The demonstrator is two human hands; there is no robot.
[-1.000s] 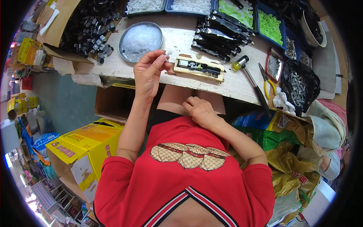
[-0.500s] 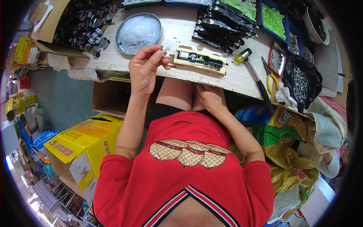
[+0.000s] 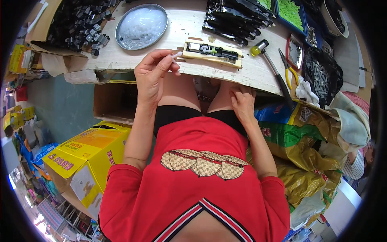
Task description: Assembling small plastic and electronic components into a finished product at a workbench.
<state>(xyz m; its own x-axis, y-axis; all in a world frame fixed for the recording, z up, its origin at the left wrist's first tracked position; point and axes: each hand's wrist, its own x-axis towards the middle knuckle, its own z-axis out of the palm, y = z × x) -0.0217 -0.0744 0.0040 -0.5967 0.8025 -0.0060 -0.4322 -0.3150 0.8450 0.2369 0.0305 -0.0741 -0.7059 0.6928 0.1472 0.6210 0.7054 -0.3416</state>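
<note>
My left hand (image 3: 152, 78) is raised at the near edge of the table, just left of a cream fixture. Its thumb and fingers pinch a small white plastic part (image 3: 176, 55). In the cream fixture (image 3: 186, 54) lies a black, elongated assembly (image 3: 219, 53) with a silvery block and a small green piece. My right hand (image 3: 243, 105) rests on my right thigh below the table edge. Its fingers are loosely bent and a little apart, with nothing visible in them. A round metal tray (image 3: 141, 26) of small whitish translucent parts stands beyond my left hand.
Stacked black housings (image 3: 231, 22) lie behind the fixture. To the right are a hammer (image 3: 272, 72) with a yellow face, yellow-handled pliers (image 3: 289, 74), and a black bag (image 3: 322, 78) of grey parts. Green pieces fill a blue bin (image 3: 290, 16). A carton (image 3: 44, 34) of dark parts stands left.
My right hand has moved rightward from between my thighs onto the right thigh, and my legs have parted. My left hand keeps the white part beside the fixture. The view has shifted slightly.
</note>
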